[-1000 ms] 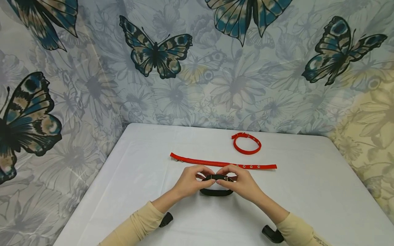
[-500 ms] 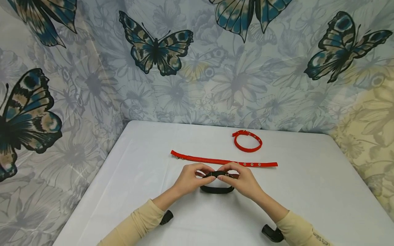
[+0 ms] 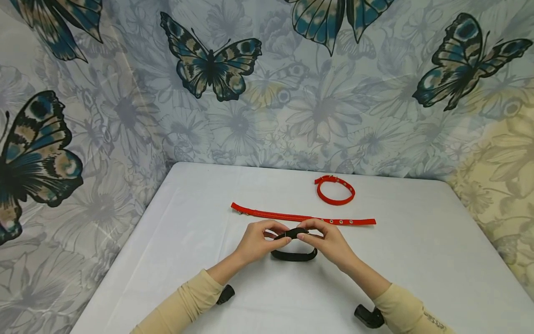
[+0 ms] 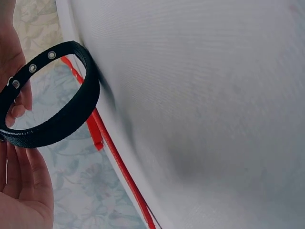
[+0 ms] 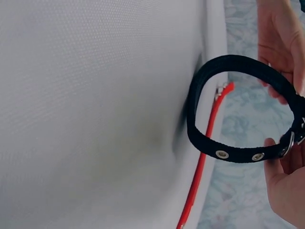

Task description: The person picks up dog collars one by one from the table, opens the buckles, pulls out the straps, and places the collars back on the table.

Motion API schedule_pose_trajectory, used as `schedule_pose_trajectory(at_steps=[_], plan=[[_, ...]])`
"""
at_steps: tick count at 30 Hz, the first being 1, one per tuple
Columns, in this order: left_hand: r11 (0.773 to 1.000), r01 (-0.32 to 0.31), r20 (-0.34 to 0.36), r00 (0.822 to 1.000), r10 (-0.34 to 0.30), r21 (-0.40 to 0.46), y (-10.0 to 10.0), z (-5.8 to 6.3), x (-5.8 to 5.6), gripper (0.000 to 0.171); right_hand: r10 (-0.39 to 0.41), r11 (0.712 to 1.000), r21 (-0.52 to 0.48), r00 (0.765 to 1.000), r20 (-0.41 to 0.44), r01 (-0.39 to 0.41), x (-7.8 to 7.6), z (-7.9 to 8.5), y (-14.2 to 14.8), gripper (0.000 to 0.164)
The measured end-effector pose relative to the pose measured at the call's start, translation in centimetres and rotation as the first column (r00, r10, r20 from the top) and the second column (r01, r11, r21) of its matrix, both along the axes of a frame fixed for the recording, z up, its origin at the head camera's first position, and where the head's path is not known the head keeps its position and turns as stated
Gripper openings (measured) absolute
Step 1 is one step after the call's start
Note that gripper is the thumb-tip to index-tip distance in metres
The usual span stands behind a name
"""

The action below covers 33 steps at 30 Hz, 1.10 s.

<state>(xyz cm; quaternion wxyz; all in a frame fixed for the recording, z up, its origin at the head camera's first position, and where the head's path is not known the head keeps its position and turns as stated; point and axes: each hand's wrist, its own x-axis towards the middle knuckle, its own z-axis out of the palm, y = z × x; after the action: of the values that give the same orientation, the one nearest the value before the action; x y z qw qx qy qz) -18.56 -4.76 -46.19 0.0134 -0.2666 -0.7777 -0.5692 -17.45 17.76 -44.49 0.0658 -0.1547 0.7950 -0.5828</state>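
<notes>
A black collar (image 3: 294, 256) with metal eyelets and a D-ring forms a closed loop in front of me, its far side raised between both hands. My left hand (image 3: 257, 243) pinches the strap at the left, thumb in front and fingers behind. On the right, my right hand (image 3: 329, 244) pinches the same stretch with thumb and fingertips. The strap bows up slightly between the two thumbs. In the right wrist view, eyelets line the collar (image 5: 224, 154) beside the D-ring, and the buckle sits at the frame's edge, partly cut off. The left wrist view shows the collar (image 4: 71, 117) standing on its edge.
Just beyond the hands, a red collar (image 3: 283, 216) lies stretched out across the white table (image 3: 200, 195). Farther back on the right rests a second red collar (image 3: 335, 202), fastened into a ring. A patterned butterfly cloth (image 3: 233, 130) hangs behind the table.
The right hand's fingertips have shifted slightly right, away from the left thumb, and the strap between them now bows up more. The red collars stay where they lay.
</notes>
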Motion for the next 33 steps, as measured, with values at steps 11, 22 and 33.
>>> schedule_pose_trajectory(at_steps=[11,22,33], plan=[[1.0,-0.009,-0.027,1.0,0.01,0.01,0.16,-0.19,0.01,0.018,0.039,0.994,0.109,0.984,-0.172,-0.02,0.09,0.35,0.05,0.026],[1.0,-0.013,0.006,1.0,0.012,0.027,0.15,-0.28,-0.14,0.02,-0.013,0.999,0.046,0.99,-0.141,0.02,-0.04,-0.06,-0.23,0.021],[0.999,-0.035,0.049,0.998,0.033,0.029,-0.02,-0.45,-0.07,0.02,-0.095,0.995,0.026,0.995,-0.018,0.096,-0.31,0.27,-0.48,0.026]])
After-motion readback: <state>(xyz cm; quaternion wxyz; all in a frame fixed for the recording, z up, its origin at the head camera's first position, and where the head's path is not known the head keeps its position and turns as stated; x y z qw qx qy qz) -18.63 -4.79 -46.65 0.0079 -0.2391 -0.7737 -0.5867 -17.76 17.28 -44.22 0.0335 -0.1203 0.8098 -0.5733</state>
